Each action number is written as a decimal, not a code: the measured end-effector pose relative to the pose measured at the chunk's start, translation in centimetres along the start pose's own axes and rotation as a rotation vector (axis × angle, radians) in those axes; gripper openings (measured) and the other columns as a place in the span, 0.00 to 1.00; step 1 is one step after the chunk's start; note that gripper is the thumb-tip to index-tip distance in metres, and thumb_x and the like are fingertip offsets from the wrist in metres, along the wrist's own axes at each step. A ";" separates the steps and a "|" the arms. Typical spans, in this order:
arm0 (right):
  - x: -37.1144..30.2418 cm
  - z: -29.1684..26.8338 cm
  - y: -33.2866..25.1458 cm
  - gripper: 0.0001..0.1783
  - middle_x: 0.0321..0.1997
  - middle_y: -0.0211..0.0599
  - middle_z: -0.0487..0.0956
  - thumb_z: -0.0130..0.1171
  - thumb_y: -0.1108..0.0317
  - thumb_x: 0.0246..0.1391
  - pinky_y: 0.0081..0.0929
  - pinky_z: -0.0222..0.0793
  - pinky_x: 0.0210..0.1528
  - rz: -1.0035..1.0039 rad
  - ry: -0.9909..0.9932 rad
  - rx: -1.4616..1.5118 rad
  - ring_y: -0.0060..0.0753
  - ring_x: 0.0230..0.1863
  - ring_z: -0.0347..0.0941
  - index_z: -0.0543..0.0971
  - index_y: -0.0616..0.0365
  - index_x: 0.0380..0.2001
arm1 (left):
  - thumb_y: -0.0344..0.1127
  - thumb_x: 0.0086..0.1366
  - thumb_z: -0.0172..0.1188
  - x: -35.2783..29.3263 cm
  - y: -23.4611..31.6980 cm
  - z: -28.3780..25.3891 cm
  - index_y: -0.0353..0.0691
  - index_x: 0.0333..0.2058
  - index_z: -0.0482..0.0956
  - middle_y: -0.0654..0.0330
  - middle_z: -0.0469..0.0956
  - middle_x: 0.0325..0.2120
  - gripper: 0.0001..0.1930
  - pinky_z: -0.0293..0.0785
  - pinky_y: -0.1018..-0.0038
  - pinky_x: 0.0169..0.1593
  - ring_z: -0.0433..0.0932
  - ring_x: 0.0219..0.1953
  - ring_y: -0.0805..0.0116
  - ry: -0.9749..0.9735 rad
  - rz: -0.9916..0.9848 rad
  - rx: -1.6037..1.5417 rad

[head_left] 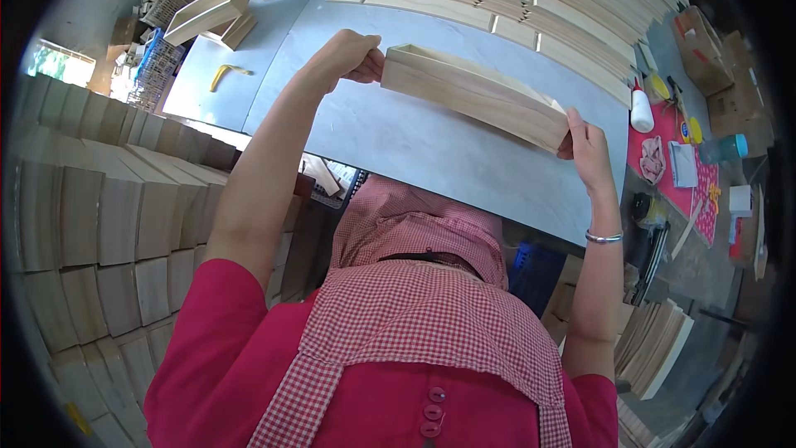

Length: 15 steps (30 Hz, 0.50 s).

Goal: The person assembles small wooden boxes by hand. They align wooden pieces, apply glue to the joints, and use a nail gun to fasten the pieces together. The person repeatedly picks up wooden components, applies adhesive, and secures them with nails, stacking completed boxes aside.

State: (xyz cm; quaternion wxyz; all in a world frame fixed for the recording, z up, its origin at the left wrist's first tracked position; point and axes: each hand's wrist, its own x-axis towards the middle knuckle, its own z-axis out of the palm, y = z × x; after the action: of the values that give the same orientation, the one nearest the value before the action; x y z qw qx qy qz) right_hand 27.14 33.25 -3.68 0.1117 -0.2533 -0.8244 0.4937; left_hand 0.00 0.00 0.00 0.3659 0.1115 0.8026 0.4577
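Gripped at its opposite short ends by your left hand (352, 60) and right hand (590, 151), the long wooden box (473, 101) is over the grey table (365, 145), probably held so for balance. Its long axis slants from far left to near right, open side facing up and away from you.

Fisheye view, moderately bright; glare fills an opening (62, 64) well left of the left hand (347, 58); straight edges bow toward a black rim.
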 end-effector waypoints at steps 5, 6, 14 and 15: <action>1.0 0.9 0.8 0.39 0.19 0.34 0.78 0.47 0.37 0.69 0.23 0.75 0.27 0.032 0.034 -0.022 0.24 0.22 0.76 0.81 0.66 0.24 | 0.51 0.72 0.59 -0.9 -2.2 0.2 0.35 0.46 0.83 0.61 0.82 0.36 0.22 0.77 0.78 0.48 0.78 0.40 0.75 0.013 0.243 -0.138; 0.9 0.6 0.4 0.39 0.19 0.34 0.78 0.47 0.37 0.68 0.23 0.74 0.27 0.033 0.053 0.018 0.24 0.22 0.76 0.81 0.66 0.24 | 0.50 0.70 0.61 -0.6 -2.9 0.6 0.35 0.46 0.83 0.61 0.82 0.37 0.21 0.76 0.78 0.49 0.79 0.40 0.75 0.027 0.262 -0.169; -0.3 1.6 0.8 0.31 0.24 0.31 0.78 0.60 0.43 0.63 0.21 0.70 0.29 -0.043 0.058 0.105 0.21 0.25 0.74 0.82 0.68 0.33 | 0.44 0.66 0.68 1.0 -4.0 1.2 0.36 0.46 0.85 0.62 0.84 0.35 0.18 0.75 0.77 0.50 0.80 0.39 0.76 0.077 0.258 -0.293; -0.5 1.9 0.6 0.29 0.25 0.31 0.78 0.63 0.46 0.62 0.21 0.70 0.29 -0.075 0.055 0.062 0.21 0.26 0.74 0.82 0.68 0.35 | 0.44 0.66 0.68 1.0 -3.9 1.2 0.36 0.45 0.85 0.62 0.84 0.35 0.17 0.75 0.77 0.50 0.80 0.38 0.76 0.084 0.257 -0.289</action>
State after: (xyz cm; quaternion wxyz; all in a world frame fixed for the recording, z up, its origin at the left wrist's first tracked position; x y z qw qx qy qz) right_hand 26.89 31.79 -5.13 0.1605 -0.2323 -0.8142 0.5074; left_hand 0.75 -0.91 -4.02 0.2828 0.1404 0.7222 0.6154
